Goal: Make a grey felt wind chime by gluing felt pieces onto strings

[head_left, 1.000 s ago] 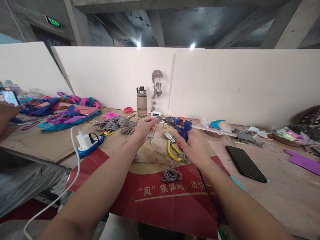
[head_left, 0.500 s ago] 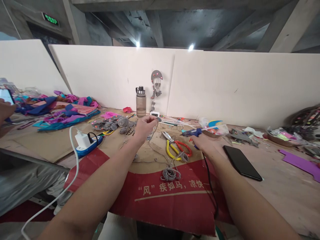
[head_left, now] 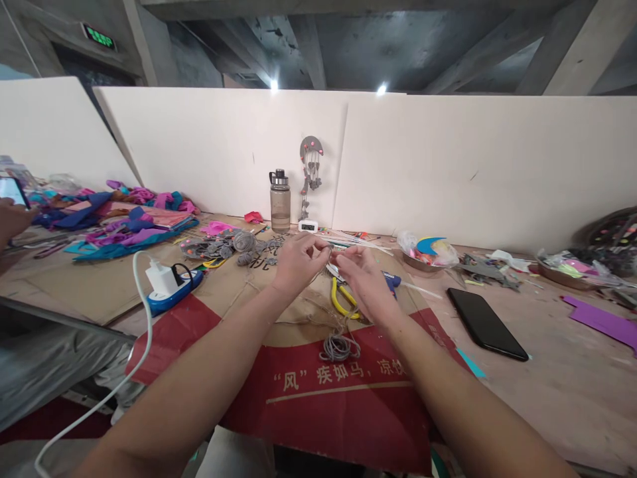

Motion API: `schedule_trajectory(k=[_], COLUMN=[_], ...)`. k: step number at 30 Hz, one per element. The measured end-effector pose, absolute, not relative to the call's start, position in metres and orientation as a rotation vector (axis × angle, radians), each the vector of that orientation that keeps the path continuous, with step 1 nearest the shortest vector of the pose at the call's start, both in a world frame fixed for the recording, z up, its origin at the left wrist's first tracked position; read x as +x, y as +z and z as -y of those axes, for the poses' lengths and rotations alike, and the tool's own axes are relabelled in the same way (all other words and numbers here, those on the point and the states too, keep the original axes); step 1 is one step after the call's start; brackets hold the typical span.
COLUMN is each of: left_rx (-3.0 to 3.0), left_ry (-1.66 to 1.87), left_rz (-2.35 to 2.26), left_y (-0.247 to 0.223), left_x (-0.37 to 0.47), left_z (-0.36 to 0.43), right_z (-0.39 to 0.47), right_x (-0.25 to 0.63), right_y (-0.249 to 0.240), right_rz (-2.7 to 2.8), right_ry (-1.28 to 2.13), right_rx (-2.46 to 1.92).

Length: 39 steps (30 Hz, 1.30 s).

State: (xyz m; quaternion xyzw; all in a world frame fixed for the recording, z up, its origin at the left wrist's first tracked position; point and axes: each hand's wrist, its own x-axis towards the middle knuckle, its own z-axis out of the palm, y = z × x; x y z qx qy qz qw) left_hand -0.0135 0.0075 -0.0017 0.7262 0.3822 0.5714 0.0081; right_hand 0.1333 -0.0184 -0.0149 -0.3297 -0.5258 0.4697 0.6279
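Observation:
Above the middle of the cardboard, my left hand [head_left: 298, 262] pinches a small grey piece [head_left: 332, 251], partly covered by the fingers. My right hand [head_left: 367, 282] meets it from the other side, its fingertips closed at the same piece. A blue glue gun [head_left: 392, 281] lies just beyond my right hand, mostly hidden by it. Under the right fingers are scissors with a yellow handle [head_left: 340, 302]; their other handle is covered. A loose coil of grey yarn [head_left: 339, 347] rests nearer to me, and strands of it run across the cardboard [head_left: 323, 411].
A water bottle [head_left: 280, 207] and a grey crescent hanging ornament [head_left: 311, 147] stand by the white board. At right lies a black phone [head_left: 486, 324]; at left, a blue power strip [head_left: 175, 297] and coloured fabric [head_left: 134, 229]. Another person's hand [head_left: 10, 216] holds a phone at far left.
My right hand has let go of the glue gun, which now lies on the table, and moved left to my left hand. The left hand has shifted slightly right with the grey piece.

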Motion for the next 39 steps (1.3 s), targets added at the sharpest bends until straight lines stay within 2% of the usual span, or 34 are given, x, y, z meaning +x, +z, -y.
schedule_trajectory(k=[4, 12, 21, 39], left_rx=[2.274, 1.848, 1.741, 1.566], left_ry=[1.726, 1.599, 1.565, 1.496], left_rz=[-1.153, -1.123, -1.069, -0.921], left_y=[-0.003, -0.003, -0.003, -0.008], left_x=[-0.008, -0.001, 0.000, 0.004], left_z=[-0.003, -0.001, 0.002, -0.001], right_z=[0.027, 0.019, 0.018, 0.018], right_x=[0.115, 0.128, 0.126, 0.126], right_y=[-0.014, -0.019, -0.020, -0.018], right_rz=[1.133, 1.228, 1.268, 1.074], right_ry=[1.237, 0.873, 0.715, 0.910], right_rx=[-0.650, -0.893, -1.015, -0.909])
